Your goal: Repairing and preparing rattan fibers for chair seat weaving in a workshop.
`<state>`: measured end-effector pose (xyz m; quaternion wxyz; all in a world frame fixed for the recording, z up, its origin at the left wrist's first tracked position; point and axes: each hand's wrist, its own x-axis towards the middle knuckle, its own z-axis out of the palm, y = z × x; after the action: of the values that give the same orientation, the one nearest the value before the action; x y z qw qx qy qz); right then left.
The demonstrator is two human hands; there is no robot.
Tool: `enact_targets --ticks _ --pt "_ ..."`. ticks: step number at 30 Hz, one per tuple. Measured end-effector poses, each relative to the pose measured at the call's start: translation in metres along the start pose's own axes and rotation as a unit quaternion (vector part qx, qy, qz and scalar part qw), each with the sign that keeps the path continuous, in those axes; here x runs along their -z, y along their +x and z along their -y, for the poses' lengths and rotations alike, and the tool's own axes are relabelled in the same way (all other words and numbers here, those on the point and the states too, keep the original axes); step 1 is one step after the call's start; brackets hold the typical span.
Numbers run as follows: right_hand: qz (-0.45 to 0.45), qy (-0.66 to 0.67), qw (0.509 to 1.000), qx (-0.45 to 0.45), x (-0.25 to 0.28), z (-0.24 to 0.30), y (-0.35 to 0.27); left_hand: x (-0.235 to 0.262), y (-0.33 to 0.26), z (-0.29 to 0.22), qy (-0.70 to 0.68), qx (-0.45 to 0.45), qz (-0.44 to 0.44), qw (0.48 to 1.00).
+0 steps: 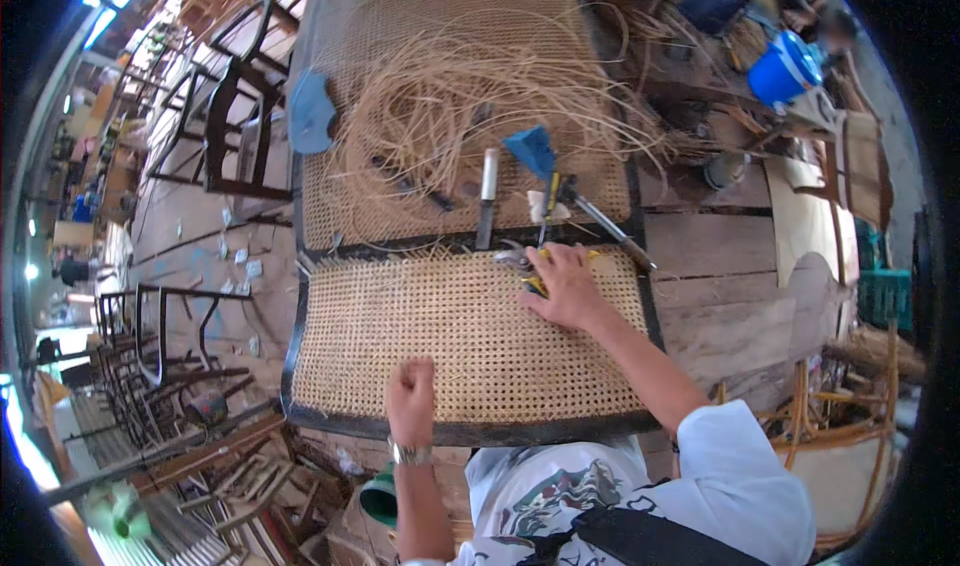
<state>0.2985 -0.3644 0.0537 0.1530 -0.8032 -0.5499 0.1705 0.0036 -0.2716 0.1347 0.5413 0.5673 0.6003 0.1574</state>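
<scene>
two hands worked a woven cane seat panel (470,336) in its dark frame: the left hand (411,401) lay clenched on the weave, the right hand (566,286) grasped yellow-handled cutters (533,271) at the far edge, seemingly trimming strand ends.

The person wears a white short-sleeved T-shirt (640,486) with a multicoloured graphic print across the chest. A dark strap (650,538), broad and flat, crosses the lower front of the shirt diagonally. A metal-link wristwatch (409,454) sits on the left wrist. Both forearms are bare; the left hand (411,398) and right hand (566,288) wear no gloves.
</scene>
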Motion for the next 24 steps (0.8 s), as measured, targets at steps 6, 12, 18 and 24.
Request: enact_targets --ticks 6,12,18,24 --pt "-0.033 0.048 0.995 -0.078 0.019 0.009 -0.022 0.021 0.216 -0.082 0.051 -0.219 -0.189 0.956" --pt "-0.107 0.075 0.983 -0.128 0.017 0.020 -0.058 -0.019 0.387 -0.175 0.263 -0.290 -0.243 0.887" --pt "-0.132 0.083 0.969 -0.190 0.007 0.036 -0.069 -0.042 0.503 -0.171 0.547 -0.152 0.096 0.818" --pt "-0.184 0.178 0.941 -0.221 0.021 0.022 -0.044 -0.006 0.529 -0.297 0.267 -0.391 0.259 0.842"
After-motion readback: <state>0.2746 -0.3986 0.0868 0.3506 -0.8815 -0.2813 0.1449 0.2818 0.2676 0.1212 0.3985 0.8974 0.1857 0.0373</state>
